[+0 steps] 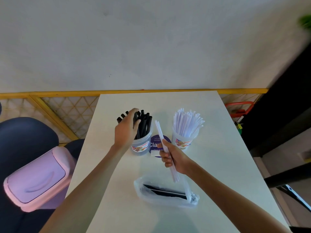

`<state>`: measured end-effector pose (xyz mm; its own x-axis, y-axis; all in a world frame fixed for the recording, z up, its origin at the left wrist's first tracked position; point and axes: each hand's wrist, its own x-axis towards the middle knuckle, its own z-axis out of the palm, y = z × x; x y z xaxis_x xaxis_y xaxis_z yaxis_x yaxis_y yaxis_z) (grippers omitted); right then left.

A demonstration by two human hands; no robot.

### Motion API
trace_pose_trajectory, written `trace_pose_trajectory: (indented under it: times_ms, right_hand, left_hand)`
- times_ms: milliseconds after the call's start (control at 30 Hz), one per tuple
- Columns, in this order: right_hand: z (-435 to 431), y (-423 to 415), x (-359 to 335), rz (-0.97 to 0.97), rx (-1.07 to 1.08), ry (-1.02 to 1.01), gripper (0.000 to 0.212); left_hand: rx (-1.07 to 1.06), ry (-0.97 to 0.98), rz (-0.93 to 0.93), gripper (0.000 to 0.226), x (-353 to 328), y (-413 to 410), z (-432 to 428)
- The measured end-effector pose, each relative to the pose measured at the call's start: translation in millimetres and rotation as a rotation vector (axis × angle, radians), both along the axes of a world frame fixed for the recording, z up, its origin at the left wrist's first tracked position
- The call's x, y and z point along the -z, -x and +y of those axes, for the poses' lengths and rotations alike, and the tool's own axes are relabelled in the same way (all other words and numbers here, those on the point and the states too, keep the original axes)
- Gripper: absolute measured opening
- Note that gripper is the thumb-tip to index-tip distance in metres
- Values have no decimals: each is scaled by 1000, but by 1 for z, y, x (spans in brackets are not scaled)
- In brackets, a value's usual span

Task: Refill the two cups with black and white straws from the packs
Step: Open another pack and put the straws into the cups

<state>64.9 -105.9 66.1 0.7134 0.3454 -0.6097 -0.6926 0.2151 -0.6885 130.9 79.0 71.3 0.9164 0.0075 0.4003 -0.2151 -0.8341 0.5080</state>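
Two clear plastic cups stand on the white table (218, 165). The left cup (142, 145) holds several black straws (145, 122); my left hand (127, 130) grips some of them near their tops. The right cup (182, 142) is full of white straws (187, 122). My right hand (173, 159) holds a bundle of white straws (162, 137) upright and tilted, between the two cups. A clear plastic pack (165, 193) with a few black straws inside lies on the table in front of my right hand.
A round purple sticker (155, 143) sits on the table between the cups. A pink swing-lid bin (36, 179) stands left of the table beside a dark blue seat (21, 133). A yellow-framed lattice (67, 111) runs behind; a dark cabinet (286, 106) is at right.
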Motion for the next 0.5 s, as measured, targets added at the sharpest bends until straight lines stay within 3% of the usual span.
trace_pose_trajectory:
  times_ms: [167, 333, 500]
  right_hand:
    - [0, -4, 1, 4, -6, -14, 32]
    - [4, -3, 0, -4, -29, -28, 33]
    - [7, -2, -4, -13, -41, -26, 34]
  left_hand:
    - [82, -278, -152, 36, 19, -4, 10]
    - [-11, -459, 1, 47, 20, -3, 15]
    - [-30, -511, 74, 57, 20, 0, 12]
